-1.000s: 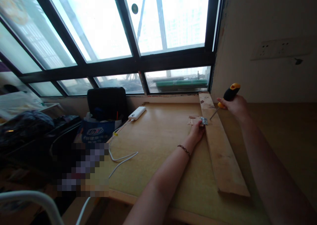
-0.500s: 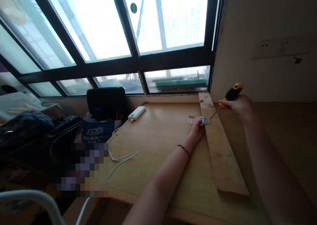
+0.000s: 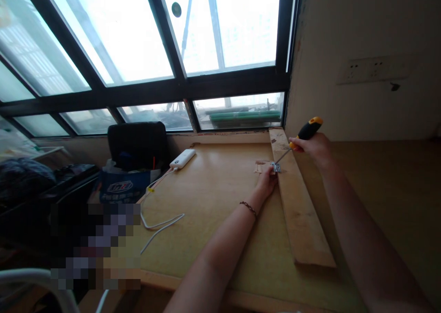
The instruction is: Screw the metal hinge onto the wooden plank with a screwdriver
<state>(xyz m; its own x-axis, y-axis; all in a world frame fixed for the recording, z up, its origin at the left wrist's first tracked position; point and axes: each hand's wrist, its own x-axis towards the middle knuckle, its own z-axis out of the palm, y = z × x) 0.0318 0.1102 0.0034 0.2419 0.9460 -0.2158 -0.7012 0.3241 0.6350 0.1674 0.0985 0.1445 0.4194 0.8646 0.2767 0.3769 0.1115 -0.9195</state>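
A small silver metal hinge [image 3: 277, 167] lies at the left edge of a long wooden board [image 3: 305, 221]. My left hand [image 3: 266, 183] has its fingers closed on the hinge, by the board's edge; some fingertips are hidden. Over the board, my right hand [image 3: 316, 148] grips a screwdriver [image 3: 309, 130] with a black and yellow handle. Its shaft slants down to the left, and the tip is at the hinge; whether it sits in a screw is too small to tell.
The board lies on a wooden table [image 3: 213, 202]. On the table's left are a white power bank [image 3: 183, 158] and a white cable [image 3: 161, 224]. A black chair [image 3: 138, 143] and a blue bag [image 3: 120, 185] stand beyond its left edge. Windows and a wall [image 3: 344, 110] border the back.
The screwdriver tip has moved left from the board's bare wood onto the hinge. My left hand stays at the hinge. The whole view has shifted slightly.
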